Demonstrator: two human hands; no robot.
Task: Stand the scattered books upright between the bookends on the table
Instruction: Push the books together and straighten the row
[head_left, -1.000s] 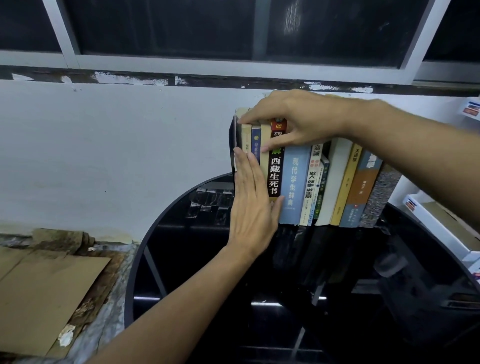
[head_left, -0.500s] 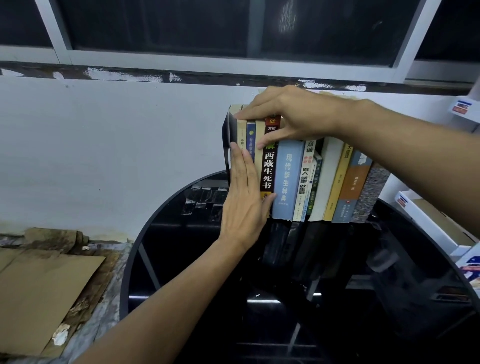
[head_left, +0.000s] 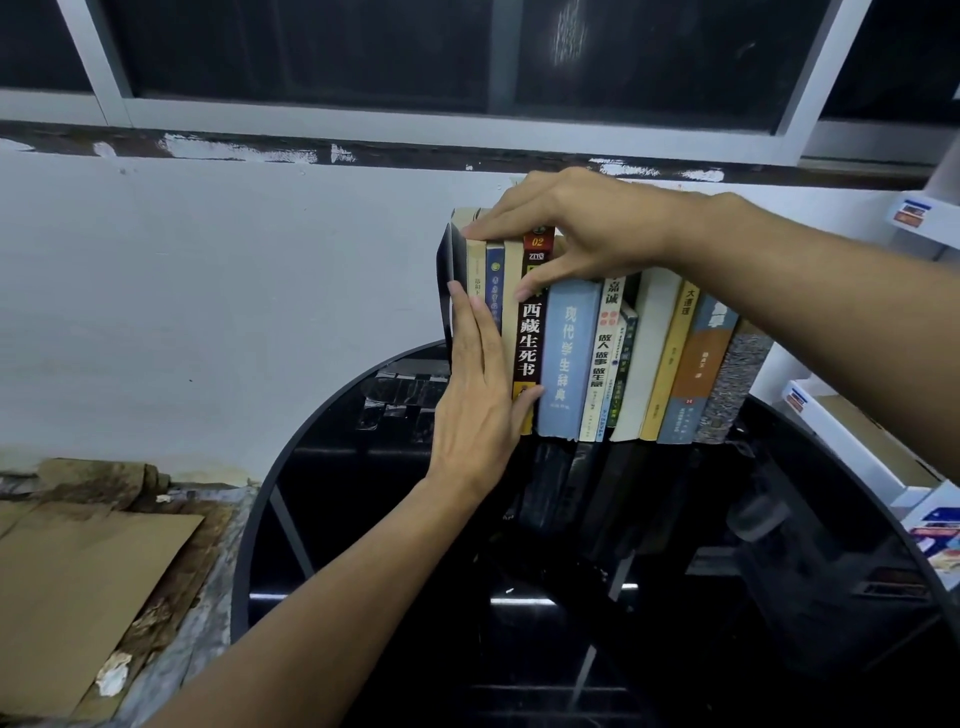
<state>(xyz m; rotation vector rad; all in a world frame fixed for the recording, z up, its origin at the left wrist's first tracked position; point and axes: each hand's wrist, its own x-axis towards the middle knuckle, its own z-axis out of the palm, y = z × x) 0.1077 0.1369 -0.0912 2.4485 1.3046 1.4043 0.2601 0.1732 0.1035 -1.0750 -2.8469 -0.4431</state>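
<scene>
1. Books (head_left: 566, 358) stand in a row at frame centre, on the black table (head_left: 322, 519); the right ones lean.
2. Left hand (head_left: 480, 410) lies flat, fingers straight and gripping nothing, squaring the left spines.
3. Right hand (head_left: 576, 228) pinches the book tops, steadying them against the left bookend (head_left: 445, 280).

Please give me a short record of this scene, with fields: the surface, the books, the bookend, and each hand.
surface: round black glossy table
books: row standing, right end leaning left
bookend: dark one at the row's left end; right one not visible
left hand: flat against the leftmost spines
right hand: on the book tops, thumb on the dark-spined book
</scene>
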